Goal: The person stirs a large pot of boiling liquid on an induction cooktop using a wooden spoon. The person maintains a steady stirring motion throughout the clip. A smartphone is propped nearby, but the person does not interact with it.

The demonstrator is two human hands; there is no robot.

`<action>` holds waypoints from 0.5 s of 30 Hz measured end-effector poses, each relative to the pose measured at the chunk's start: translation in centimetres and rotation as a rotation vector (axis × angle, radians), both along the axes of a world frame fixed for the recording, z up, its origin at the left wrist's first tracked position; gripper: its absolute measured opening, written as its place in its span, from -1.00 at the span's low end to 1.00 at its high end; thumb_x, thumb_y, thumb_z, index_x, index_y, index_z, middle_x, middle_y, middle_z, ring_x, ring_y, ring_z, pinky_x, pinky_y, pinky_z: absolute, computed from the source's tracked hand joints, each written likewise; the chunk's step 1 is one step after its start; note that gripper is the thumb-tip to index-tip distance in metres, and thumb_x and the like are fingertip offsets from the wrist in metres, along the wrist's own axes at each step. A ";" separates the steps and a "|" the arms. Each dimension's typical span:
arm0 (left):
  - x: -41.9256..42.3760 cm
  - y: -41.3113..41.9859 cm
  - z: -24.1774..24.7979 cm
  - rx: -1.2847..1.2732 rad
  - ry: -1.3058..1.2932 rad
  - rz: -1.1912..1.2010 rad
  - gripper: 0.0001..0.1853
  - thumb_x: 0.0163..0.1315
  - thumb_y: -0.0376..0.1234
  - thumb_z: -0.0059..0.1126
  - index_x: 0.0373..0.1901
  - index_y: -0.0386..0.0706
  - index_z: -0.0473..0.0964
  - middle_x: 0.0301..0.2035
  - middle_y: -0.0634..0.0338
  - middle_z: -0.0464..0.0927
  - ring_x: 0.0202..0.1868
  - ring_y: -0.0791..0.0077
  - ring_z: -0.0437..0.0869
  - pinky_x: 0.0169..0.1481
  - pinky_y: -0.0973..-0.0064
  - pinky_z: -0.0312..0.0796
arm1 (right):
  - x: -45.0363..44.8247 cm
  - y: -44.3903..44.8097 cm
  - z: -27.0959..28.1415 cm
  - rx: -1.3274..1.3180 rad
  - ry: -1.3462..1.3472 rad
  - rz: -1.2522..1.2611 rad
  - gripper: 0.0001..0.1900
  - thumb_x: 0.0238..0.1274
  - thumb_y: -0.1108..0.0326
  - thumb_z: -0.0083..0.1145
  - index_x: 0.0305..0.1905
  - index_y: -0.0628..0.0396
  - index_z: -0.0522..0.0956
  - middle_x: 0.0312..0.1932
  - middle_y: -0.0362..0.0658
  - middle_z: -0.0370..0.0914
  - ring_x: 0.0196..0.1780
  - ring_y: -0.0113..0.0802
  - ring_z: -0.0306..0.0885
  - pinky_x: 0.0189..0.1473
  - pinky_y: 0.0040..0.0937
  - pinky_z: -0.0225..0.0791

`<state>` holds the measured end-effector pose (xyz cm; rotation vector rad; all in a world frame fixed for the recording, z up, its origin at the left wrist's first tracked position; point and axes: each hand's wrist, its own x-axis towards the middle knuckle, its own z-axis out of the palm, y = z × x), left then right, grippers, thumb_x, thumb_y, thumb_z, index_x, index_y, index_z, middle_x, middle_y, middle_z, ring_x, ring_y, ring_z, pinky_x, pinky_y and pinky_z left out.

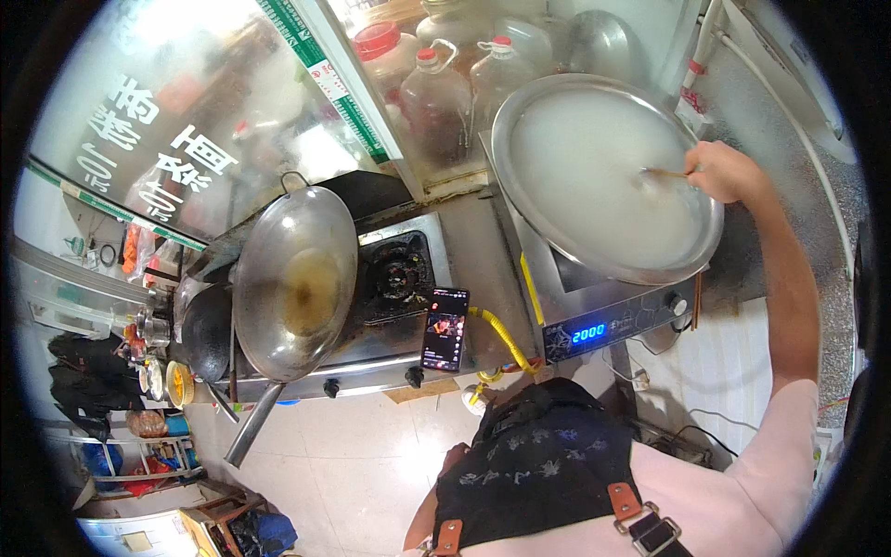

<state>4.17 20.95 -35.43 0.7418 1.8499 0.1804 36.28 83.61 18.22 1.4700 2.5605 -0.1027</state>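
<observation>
My right hand (727, 174) grips the brownish handle of a utensil (665, 174), whose head dips into cloudy whitish liquid (592, 181). This liquid nearly fills a wide, round metal pot (511, 167) standing on an induction cooker (550, 306) with a lit blue display. Steam blurs the surface, and the submerged end cannot be made out. Low beside the black apron (536, 452), only part of my left hand (456, 456) shows; its fingers are mostly hidden. A phone (445, 331) with its screen on rests at the stove's front edge, nearest that hand.
A steel wok (296, 285) with brownish liquid sits on the left of the gas stove, its handle jutting past the front edge. The other burner (397, 271) is uncovered. A yellow hose (508, 338) hangs beside the cooker. Large plastic jugs (435, 97) stand behind the pot.
</observation>
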 end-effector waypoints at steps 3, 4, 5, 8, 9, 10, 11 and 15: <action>-0.1 0.8 -1.1 0.023 0.008 -0.043 -0.62 0.32 -0.07 0.24 -0.07 -0.17 0.66 -0.10 -0.16 0.74 0.06 -0.11 0.74 0.15 0.11 0.55 | -0.7 0.3 -2.2 0.059 0.064 0.046 -0.71 0.25 0.27 0.16 -0.08 0.21 0.72 -0.21 0.14 0.72 -0.13 0.09 0.70 0.00 -0.07 0.54; 1.0 0.4 -2.0 0.044 -0.002 -0.032 -0.62 0.32 -0.07 0.24 -0.07 -0.17 0.66 -0.10 -0.16 0.74 0.06 -0.11 0.75 0.15 0.11 0.55 | -1.8 1.1 -2.8 0.086 -0.006 0.110 -0.69 0.32 0.26 0.07 -0.01 0.17 0.71 -0.11 0.14 0.73 -0.04 0.10 0.70 0.07 -0.07 0.52; 1.7 -0.4 -2.2 0.038 -0.005 -0.021 -0.63 0.32 -0.07 0.25 -0.07 -0.17 0.66 -0.10 -0.16 0.74 0.06 -0.11 0.75 0.15 0.12 0.56 | -4.1 -0.1 -2.4 0.007 0.001 0.012 -0.71 0.34 0.27 0.11 0.01 0.17 0.69 -0.04 0.15 0.70 0.07 0.11 0.66 0.15 -0.06 0.49; 1.4 0.1 -1.8 0.034 0.000 -0.026 -0.63 0.31 -0.08 0.26 -0.08 -0.17 0.66 -0.10 -0.15 0.74 0.06 -0.10 0.75 0.15 0.12 0.56 | -5.4 -1.8 -2.5 -0.085 0.063 -0.092 -0.71 0.36 0.29 0.14 0.07 0.14 0.67 0.04 0.16 0.69 0.18 0.12 0.62 0.24 -0.05 0.46; 1.0 0.0 -1.5 0.027 0.005 -0.029 -0.63 0.30 -0.08 0.26 -0.08 -0.17 0.66 -0.10 -0.15 0.74 0.06 -0.10 0.75 0.14 0.12 0.56 | -6.0 -2.1 -2.8 -0.097 0.102 -0.084 -0.71 0.37 0.29 0.14 0.08 0.13 0.67 0.05 0.15 0.69 0.19 0.12 0.62 0.24 -0.05 0.46; 0.9 0.1 -1.4 0.028 0.011 -0.026 -0.63 0.30 -0.08 0.26 -0.08 -0.17 0.66 -0.11 -0.15 0.74 0.05 -0.09 0.75 0.14 0.13 0.56 | -6.2 -2.2 -2.4 -0.132 0.103 -0.073 -0.71 0.38 0.28 0.15 0.11 0.10 0.66 0.07 0.11 0.68 0.22 0.10 0.59 0.27 -0.06 0.44; 0.8 0.0 -1.4 0.026 0.015 -0.022 -0.63 0.30 -0.08 0.27 -0.08 -0.17 0.66 -0.11 -0.15 0.74 0.05 -0.09 0.75 0.14 0.13 0.56 | -6.2 -2.2 -2.3 -0.128 0.100 -0.020 -0.71 0.38 0.29 0.15 0.09 0.10 0.67 0.04 0.10 0.70 0.17 0.06 0.62 0.23 -0.08 0.46; 0.6 -0.8 -1.6 0.022 0.027 -0.004 -0.63 0.29 -0.09 0.28 -0.08 -0.17 0.66 -0.11 -0.14 0.74 0.05 -0.08 0.76 0.14 0.13 0.57 | -6.8 -3.4 -0.6 -0.122 0.067 0.172 -0.72 0.37 0.27 0.17 0.07 0.09 0.68 0.01 0.08 0.68 0.11 -0.03 0.65 0.17 -0.12 0.48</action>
